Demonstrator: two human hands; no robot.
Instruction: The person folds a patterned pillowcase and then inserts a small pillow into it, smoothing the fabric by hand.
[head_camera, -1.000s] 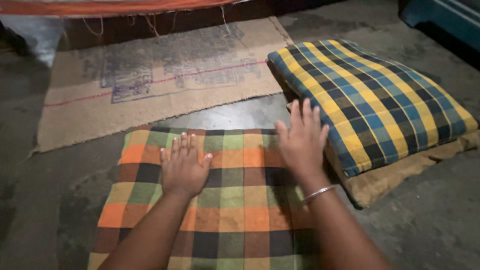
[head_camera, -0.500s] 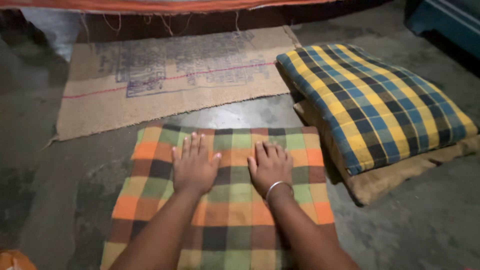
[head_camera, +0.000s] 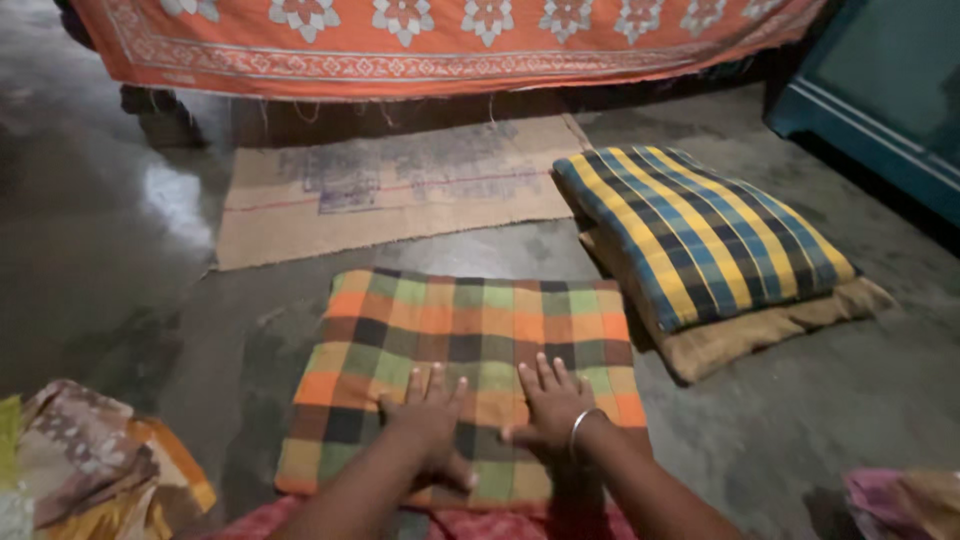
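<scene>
Our left hand (head_camera: 432, 412) and right hand (head_camera: 549, 402), both open and flat, press side by side on the near half of the folded orange-and-green checked cloth (head_camera: 463, 350). Its long axis runs left to right on the grey concrete floor (head_camera: 130, 300). Beyond-right: a blue-and-yellow checked cushion (head_camera: 700, 230); beyond: a burlap mat (head_camera: 400, 190), then an orange patterned hanging cloth (head_camera: 450, 40).

Both hands, the left hand (head_camera: 428, 415) and right hand (head_camera: 548, 405), lay flat side by side on the near half of the orange-and-green checked folded cloth (head_camera: 470, 340). Right of that cloth lay the blue-and-yellow checked cushion (head_camera: 700, 230), stacked on a tan folded sack (head_camera: 760, 335). Behind the cloth lay the flat burlap mat (head_camera: 390, 190).
</scene>
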